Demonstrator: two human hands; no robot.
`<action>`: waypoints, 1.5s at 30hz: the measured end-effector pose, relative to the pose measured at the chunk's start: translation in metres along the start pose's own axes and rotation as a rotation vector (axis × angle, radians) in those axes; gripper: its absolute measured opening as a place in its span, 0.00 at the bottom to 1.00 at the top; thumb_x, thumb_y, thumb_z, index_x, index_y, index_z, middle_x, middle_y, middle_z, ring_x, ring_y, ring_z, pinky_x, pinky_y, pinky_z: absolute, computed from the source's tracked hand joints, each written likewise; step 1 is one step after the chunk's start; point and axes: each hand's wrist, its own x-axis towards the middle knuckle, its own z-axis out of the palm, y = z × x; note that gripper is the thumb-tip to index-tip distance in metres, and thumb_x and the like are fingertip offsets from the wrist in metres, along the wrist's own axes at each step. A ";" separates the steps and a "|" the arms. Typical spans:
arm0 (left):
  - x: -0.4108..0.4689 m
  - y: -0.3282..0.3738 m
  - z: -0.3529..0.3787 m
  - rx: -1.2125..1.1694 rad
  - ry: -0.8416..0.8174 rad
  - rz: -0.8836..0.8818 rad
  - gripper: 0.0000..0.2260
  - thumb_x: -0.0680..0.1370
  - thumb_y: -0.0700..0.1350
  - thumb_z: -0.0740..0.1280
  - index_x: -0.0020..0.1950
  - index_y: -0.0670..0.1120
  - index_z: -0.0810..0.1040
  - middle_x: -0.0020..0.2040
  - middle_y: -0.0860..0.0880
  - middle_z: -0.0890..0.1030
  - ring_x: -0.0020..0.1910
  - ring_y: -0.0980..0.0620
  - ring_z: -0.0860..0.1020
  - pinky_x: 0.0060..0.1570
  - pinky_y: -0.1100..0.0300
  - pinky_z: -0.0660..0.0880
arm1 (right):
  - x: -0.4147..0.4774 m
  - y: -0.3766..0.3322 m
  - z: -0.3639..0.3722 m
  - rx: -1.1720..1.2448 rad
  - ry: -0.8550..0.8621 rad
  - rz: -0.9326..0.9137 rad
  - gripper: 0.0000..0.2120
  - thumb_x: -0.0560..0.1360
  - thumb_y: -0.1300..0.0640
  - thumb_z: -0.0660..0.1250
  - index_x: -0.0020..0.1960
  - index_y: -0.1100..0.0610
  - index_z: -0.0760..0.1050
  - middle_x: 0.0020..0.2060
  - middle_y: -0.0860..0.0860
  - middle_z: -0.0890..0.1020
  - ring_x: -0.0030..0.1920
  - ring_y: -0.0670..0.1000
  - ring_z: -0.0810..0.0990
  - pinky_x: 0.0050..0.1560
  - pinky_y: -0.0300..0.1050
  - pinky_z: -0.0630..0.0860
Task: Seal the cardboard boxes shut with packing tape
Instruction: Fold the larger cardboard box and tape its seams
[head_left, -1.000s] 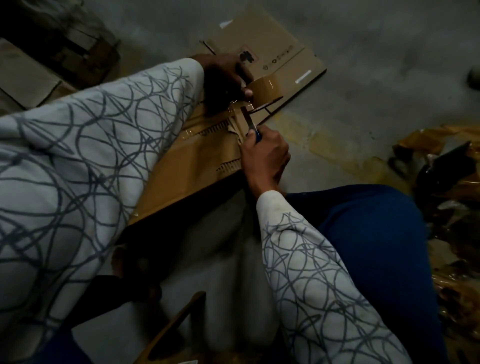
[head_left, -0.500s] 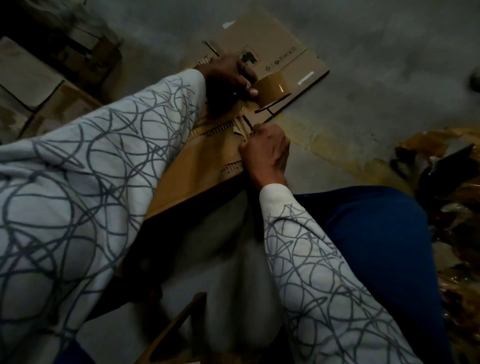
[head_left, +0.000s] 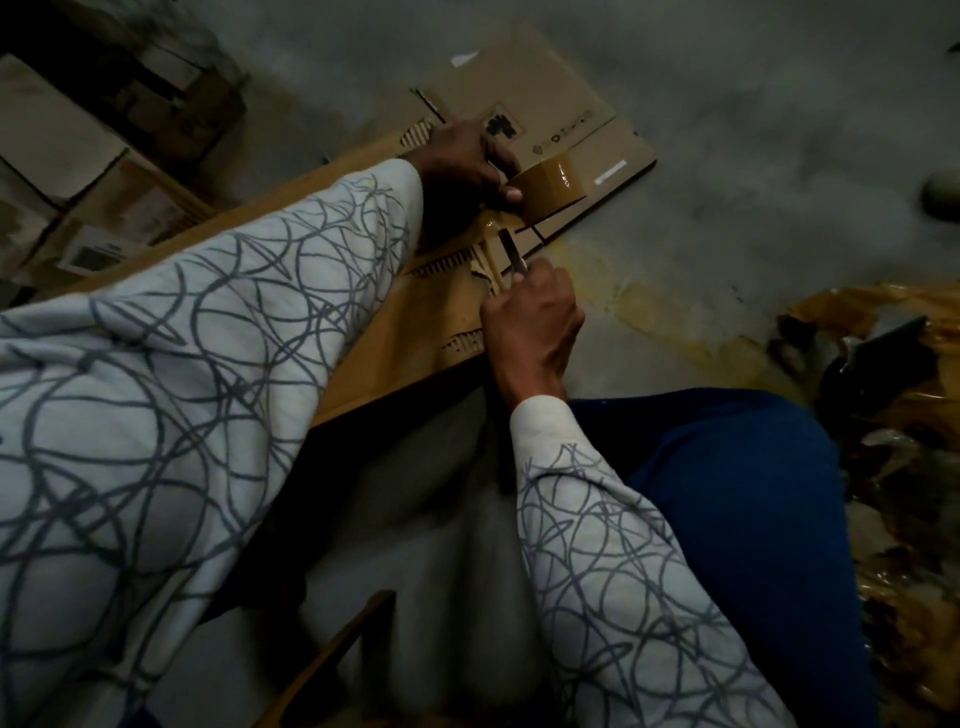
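**Cardboard box (head_left: 540, 98) meets tape and blade**

Upper centre of the frame, our left hand (head_left: 460, 169) curls its fingers round the brown tape roll (head_left: 553, 184) on the flattened box; just below, our right hand (head_left: 532, 319) clenches a cutter (head_left: 511, 254), blade toward the roll.

White sleeves (head_left: 171, 415), grey scribbled-loop pattern; blue trousers (head_left: 748, 493).
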 end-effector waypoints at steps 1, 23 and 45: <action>0.003 -0.003 0.000 -0.030 0.014 0.000 0.16 0.74 0.44 0.76 0.61 0.45 0.83 0.53 0.50 0.84 0.54 0.52 0.81 0.53 0.62 0.78 | -0.002 0.000 0.000 0.030 0.019 -0.002 0.12 0.78 0.59 0.63 0.60 0.60 0.76 0.56 0.57 0.77 0.50 0.57 0.78 0.45 0.43 0.65; -0.271 -0.019 -0.003 -0.622 0.641 0.023 0.14 0.76 0.36 0.73 0.60 0.47 0.79 0.38 0.53 0.84 0.34 0.61 0.81 0.37 0.67 0.76 | -0.035 0.007 -0.005 0.486 0.029 0.466 0.12 0.77 0.47 0.68 0.47 0.54 0.84 0.46 0.54 0.84 0.48 0.56 0.81 0.52 0.47 0.78; -0.366 -0.158 0.041 -0.487 0.295 -0.190 0.07 0.78 0.41 0.71 0.56 0.48 0.81 0.43 0.44 0.84 0.31 0.54 0.81 0.28 0.62 0.75 | -0.140 -0.071 0.015 0.305 -0.395 -0.017 0.09 0.71 0.59 0.78 0.43 0.54 0.78 0.43 0.53 0.84 0.41 0.52 0.85 0.38 0.48 0.84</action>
